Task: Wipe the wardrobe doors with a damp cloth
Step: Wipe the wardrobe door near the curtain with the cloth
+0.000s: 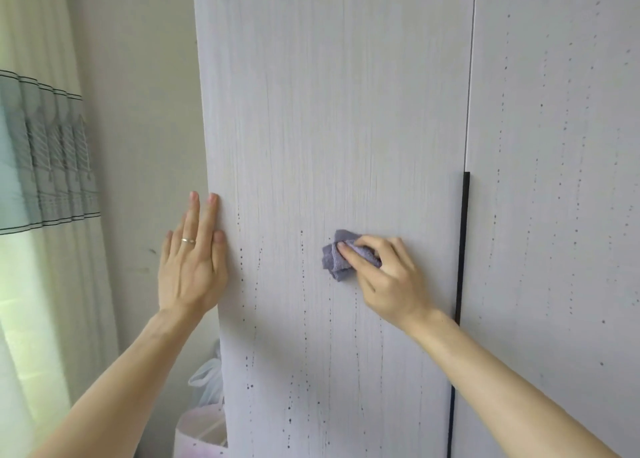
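Right hand (384,277): cloth (341,260) gripped, pressed to wardrobe door (329,111); wiping under way.
Left hand (192,260) laid flat at door edge; spots (304,319) below to be wiped next.

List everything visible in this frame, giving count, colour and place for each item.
left door: 1, pale grey wood grain with dark specks lower down, centre
right door: 1, same pale grey, dark specks all over, right
handle: 1, black vertical strip, on the left door's right edge
cloth: 1, purple, bunched against the left door
curtain: 1, pale with a grey-green band, far left
wall: 1, off-white, between curtain and wardrobe
plastic bag: 1, translucent white, low beside the wardrobe
container: 1, whitish pink, below the bag
ring: 1, gold, on a left-hand finger
left hand: flat on the left door's left edge
right hand: grips the cloth
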